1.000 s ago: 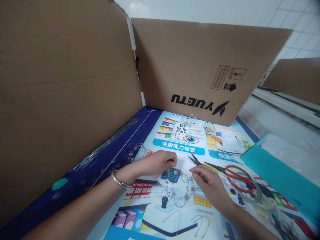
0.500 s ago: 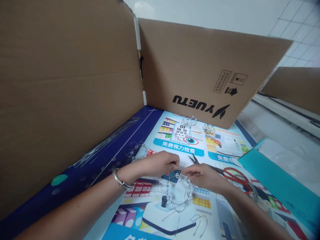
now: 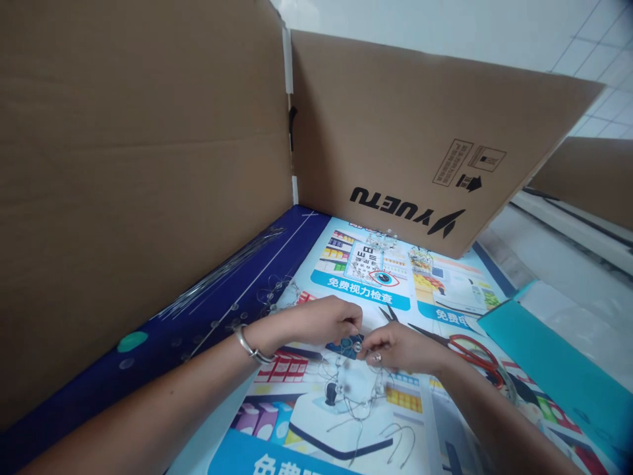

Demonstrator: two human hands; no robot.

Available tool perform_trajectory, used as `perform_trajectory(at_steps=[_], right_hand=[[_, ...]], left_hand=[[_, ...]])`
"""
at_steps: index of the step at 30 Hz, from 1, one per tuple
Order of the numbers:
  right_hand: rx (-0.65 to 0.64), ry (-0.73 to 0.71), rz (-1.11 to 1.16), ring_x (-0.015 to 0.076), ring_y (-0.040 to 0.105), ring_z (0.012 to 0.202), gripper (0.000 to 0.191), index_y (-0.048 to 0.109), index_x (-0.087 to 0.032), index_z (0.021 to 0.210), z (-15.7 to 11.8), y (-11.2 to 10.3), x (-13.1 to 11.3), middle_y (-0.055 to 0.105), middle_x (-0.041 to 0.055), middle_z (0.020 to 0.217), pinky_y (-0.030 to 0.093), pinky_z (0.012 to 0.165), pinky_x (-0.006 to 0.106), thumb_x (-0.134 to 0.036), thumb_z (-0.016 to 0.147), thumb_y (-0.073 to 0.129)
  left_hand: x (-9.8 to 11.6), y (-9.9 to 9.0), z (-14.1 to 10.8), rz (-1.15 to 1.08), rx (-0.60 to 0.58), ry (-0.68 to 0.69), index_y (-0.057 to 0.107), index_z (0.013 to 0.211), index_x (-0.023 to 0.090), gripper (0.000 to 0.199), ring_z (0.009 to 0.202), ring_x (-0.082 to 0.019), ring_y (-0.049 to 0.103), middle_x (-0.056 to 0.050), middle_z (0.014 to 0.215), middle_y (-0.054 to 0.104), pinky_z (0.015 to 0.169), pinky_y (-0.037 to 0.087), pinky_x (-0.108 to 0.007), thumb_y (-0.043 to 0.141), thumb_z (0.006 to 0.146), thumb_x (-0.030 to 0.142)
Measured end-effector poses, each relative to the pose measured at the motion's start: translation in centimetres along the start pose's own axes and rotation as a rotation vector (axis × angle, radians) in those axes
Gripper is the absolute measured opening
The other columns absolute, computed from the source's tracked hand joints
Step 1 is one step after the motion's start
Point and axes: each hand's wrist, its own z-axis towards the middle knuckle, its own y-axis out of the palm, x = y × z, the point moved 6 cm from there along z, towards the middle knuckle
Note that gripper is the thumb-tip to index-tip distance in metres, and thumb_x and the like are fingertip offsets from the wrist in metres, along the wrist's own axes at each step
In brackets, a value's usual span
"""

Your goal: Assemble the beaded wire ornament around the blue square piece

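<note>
A loose ring of thin silvery wire with clear beads lies on the printed sheet, its upper part rising between my hands. My left hand is closed, thumb and fingers pinching the wire at the top of the ring. Close beside it on the right, my right hand pinches the same wirework with its fingertips. One clear bead shows between the two hands. Bent wire ends stick out below the ring. Red-handled scissors lie just beyond my right forearm, with dark pointed tips showing past the hand.
Cardboard panels stand at the left and back. More beaded wire pieces sit by the back panel, and another bundle lies left. Straight wires rest along the left panel. A teal-edged box is at right.
The whole view has shifted slightly, so things appear further right. My right fingertips have moved closer to my left hand along the wire, and the bead between them sits differently.
</note>
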Motion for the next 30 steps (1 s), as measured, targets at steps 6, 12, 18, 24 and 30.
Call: perform_trajectory(at_steps=[6,12,18,24,30], right_hand=[[0.079,-0.02,-0.04,0.0074,0.042,0.048,0.022,0.068,-0.019,0.086,-0.2,-0.4,0.4,0.054,-0.0021,0.061,0.034,0.046,0.019,-0.021,0.073,0.051],[0.166,-0.053,-0.033,0.0075,0.04,0.049,0.017,0.066,-0.019,0.081,-0.3,-0.5,0.5,0.053,-0.0021,0.06,0.032,0.045,0.019,-0.024,0.075,0.051],[0.244,-0.053,0.048,0.0075,0.043,0.05,0.016,0.062,-0.019,0.082,-0.4,-0.7,1.3,0.052,-0.0023,0.061,0.034,0.047,0.019,-0.025,0.077,0.049],[0.31,-0.049,0.199,0.0066,0.044,0.047,0.017,0.06,-0.018,0.085,-1.2,-1.2,1.1,0.05,-0.0035,0.058,0.03,0.041,0.017,-0.03,0.076,0.055],[0.365,-0.086,0.405,0.0052,0.041,0.045,0.021,0.059,-0.017,0.087,-1.6,-1.7,1.5,0.052,-0.0032,0.059,0.029,0.04,0.017,-0.034,0.075,0.058]], left_hand=[[0.1,0.0,-0.1,-0.011,-0.011,0.021,0.053,0.076,0.017,0.015,0.058,-0.012,0.052,0.0,0.065,0.059,0.051,0.034,-0.021,0.039,0.079,0.022],[-0.2,0.4,-0.1,-0.073,-0.059,-0.022,0.051,0.08,0.017,0.016,0.058,-0.012,0.057,0.0,0.065,0.059,0.051,0.036,-0.021,0.036,0.081,0.023],[-0.4,0.6,-0.2,-0.113,-0.074,-0.06,0.05,0.08,0.017,0.016,0.056,-0.013,0.058,0.0,0.063,0.059,0.05,0.036,-0.021,0.036,0.082,0.024],[-0.4,0.8,0.0,-0.12,-0.087,-0.061,0.05,0.081,0.018,0.016,0.057,-0.013,0.058,0.0,0.061,0.061,0.049,0.036,-0.021,0.036,0.082,0.025],[-0.4,1.0,0.0,-0.122,-0.103,-0.076,0.049,0.082,0.018,0.015,0.056,-0.012,0.06,0.001,0.064,0.059,0.051,0.038,-0.021,0.036,0.083,0.025]])
